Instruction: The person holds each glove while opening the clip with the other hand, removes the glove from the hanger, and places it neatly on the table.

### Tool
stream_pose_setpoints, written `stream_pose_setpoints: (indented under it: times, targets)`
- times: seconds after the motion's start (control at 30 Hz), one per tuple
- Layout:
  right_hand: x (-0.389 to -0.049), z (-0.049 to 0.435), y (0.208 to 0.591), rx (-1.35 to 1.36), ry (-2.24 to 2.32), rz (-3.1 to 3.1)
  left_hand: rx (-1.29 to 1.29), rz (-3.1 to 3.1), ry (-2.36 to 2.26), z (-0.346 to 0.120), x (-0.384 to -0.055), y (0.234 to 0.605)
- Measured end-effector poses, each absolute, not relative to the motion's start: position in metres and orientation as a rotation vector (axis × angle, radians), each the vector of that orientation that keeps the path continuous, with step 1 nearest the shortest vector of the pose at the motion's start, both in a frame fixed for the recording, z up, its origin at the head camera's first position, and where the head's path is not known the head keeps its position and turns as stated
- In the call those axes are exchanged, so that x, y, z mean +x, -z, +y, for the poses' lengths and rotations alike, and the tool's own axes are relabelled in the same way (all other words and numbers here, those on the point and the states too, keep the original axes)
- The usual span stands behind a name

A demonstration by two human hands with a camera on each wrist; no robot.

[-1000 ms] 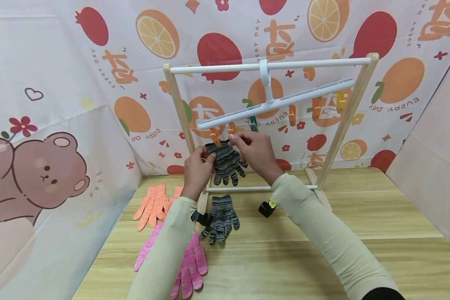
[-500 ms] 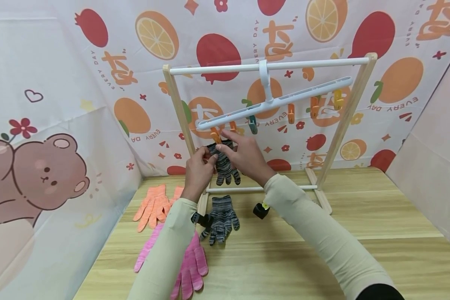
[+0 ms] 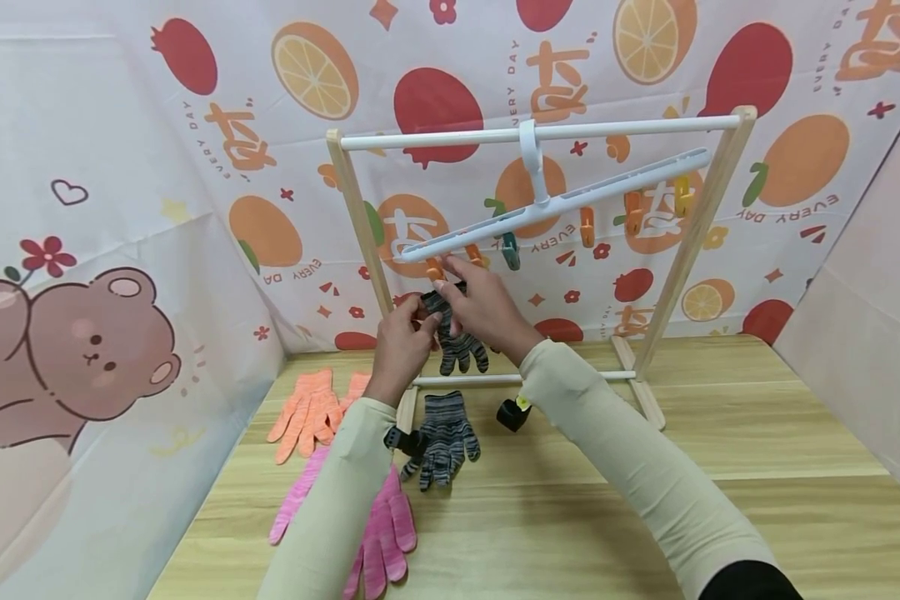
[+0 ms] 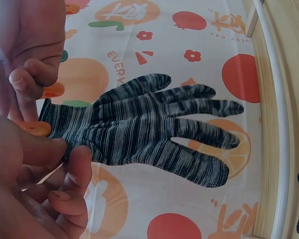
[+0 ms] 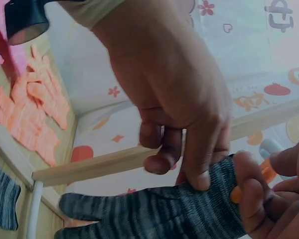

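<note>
A black-and-grey striped knit glove (image 4: pixel 134 124) hangs fingers down under the low left end of the white hanger (image 3: pixel 487 227). My left hand (image 3: pixel 403 346) pinches the glove's cuff between thumb and fingers. At the same cuff, my right hand (image 3: pixel 491 308) has its thumb and fingers around an orange clothespin (image 3: pixel 434 268), which meets the cuff edge in the left wrist view. In the right wrist view, the right fingers (image 5: pixel 251 194) partly hide that clothespin. A second striped glove (image 3: pixel 442 437) lies on the table below.
The hanger tilts on a rack's white rail (image 3: pixel 450 137); more clothespins hang from it, including a green one (image 3: pixel 510 250) and a yellow one (image 3: pixel 682 197). Orange gloves (image 3: pixel 307 417) and pink gloves (image 3: pixel 382 525) lie at left on the wooden table (image 3: pixel 570 533).
My right hand has moved left from the glove's right cuff corner to the left orange clothespin. My left hand keeps its pinch on the cuff, shifting slightly right.
</note>
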State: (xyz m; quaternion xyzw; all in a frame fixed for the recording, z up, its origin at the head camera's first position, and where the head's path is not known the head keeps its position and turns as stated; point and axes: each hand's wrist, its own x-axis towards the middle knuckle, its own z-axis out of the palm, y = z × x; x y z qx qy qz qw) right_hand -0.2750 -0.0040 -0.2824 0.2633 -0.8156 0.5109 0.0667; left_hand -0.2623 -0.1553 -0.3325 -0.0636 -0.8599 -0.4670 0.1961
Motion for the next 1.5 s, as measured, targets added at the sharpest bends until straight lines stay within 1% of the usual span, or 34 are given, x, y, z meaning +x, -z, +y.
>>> stream_pose_setpoints:
  times: [0.33, 0.8, 1.07, 1.5]
  targets:
    - [-0.2812, -0.0039, 0.2822, 0.786, -1.767, -2.346, -0.216, -2.452, 1.302, -0.157, -0.2605, 0.3337]
    - [-0.2829, -0.0087, 0.2759, 0.759, -1.818, -2.315, -0.207, -2.412, 1.334, -0.1579, -0.2609, 0.3356]
    - [-0.2815, -0.0077, 0.2767, 0.744, -1.732, -2.339, -0.228, -2.412, 1.321, -0.1588, -0.2614, 0.3363]
    - [-0.2814, -0.0045, 0.2789, 0.708, -1.846, -2.259, -0.241, -2.404, 1.272, -0.1614, -0.2582, 0.3365]
